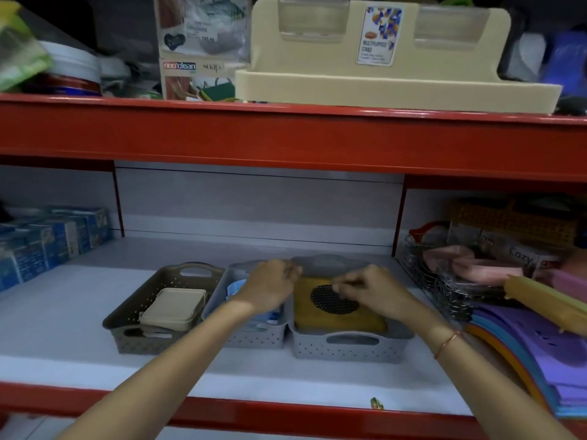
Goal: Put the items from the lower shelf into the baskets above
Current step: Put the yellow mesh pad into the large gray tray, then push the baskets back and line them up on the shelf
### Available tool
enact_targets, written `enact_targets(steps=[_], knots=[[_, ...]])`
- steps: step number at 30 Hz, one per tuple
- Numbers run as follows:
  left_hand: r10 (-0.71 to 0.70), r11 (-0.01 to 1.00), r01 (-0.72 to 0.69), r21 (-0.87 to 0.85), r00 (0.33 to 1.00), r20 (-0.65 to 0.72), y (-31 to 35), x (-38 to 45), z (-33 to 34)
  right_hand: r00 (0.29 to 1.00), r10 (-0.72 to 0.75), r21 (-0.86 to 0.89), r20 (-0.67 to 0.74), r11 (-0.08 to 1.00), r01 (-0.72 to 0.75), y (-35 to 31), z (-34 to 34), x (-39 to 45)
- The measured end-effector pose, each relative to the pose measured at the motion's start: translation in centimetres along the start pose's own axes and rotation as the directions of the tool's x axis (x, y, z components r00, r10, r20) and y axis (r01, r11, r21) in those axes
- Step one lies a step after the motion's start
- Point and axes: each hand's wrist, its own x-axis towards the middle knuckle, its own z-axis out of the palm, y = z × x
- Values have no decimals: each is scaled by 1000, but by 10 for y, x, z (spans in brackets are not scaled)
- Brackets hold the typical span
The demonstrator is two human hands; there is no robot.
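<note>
Three perforated baskets stand side by side on a white shelf. The brown basket (133, 315) on the left holds a beige lidded box (173, 309). The middle grey basket (254, 336) holds blue packets (236, 287), partly hidden by my left hand (270, 289), which hovers over it with curled fingers. The right grey basket (346, 346) holds a mustard-yellow flat item (336, 319) with a black mesh disc (328, 300) on top. My right hand (371, 289) rests on that item, fingertips pinching the disc's upper edge.
A red shelf beam (286, 138) runs overhead, with a cream multipurpose stand (381, 81) and boxes above it. Blue cartons (47, 242) sit at the left. On the right are a wire rack (425, 281) with pink items, and purple and orange mats (540, 354).
</note>
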Motion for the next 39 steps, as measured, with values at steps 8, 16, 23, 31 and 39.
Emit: enact_targets(steps=[8,16,23,31,39], knots=[[-390,713,420,-562,903,180,-21,-9,-66,924,304,801,234,477,-360,-82,37,34],[-456,682,545,-488,838,299,-35,2,-54,852,405,758,331,423,-496,-128,62,47],[-442,665,559,-496,829,342,-33,7,-60,825,486,713,288,467,-523,-133,59,52],[-468,679,615,-400,783,409,-42,16,-68,793,550,660,262,498,-563,-125,77,80],[-493,675,621,-399,781,383,-48,32,-53,782,587,624,210,535,-570,-81,107,122]])
